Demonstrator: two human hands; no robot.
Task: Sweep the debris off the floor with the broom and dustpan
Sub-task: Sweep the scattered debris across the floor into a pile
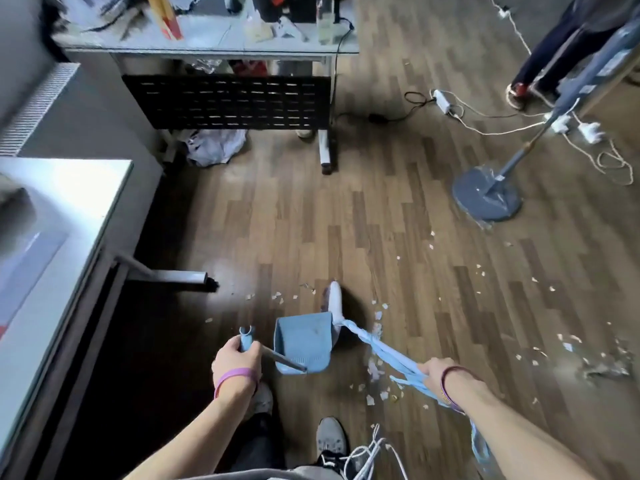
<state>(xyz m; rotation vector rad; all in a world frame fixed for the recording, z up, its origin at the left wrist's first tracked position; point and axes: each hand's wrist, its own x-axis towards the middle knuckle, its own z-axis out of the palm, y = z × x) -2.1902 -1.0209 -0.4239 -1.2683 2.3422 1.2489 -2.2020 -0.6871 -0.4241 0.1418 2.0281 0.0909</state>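
Observation:
A blue dustpan (pixel 302 339) rests on the wooden floor in front of my feet. My left hand (pixel 236 358) is closed around the top of its long handle. My right hand (pixel 439 374) grips the light blue handle of the broom, which looks blurred. The white broom head (pixel 334 299) sits at the far right corner of the dustpan's mouth. Small white scraps of debris (pixel 375 367) lie scattered on the floor to the right of the pan and further out toward the right edge (pixel 540 351); a few more scraps (pixel 277 296) lie just beyond the pan.
A white table (pixel 65 216) stands at the left, its metal foot (pixel 173 276) reaching toward the pan. A cluttered desk (pixel 221 46) is ahead. A fan's round base (pixel 486 194), power strips and cables (pixel 446 102) and another person's legs (pixel 550 60) are at the right.

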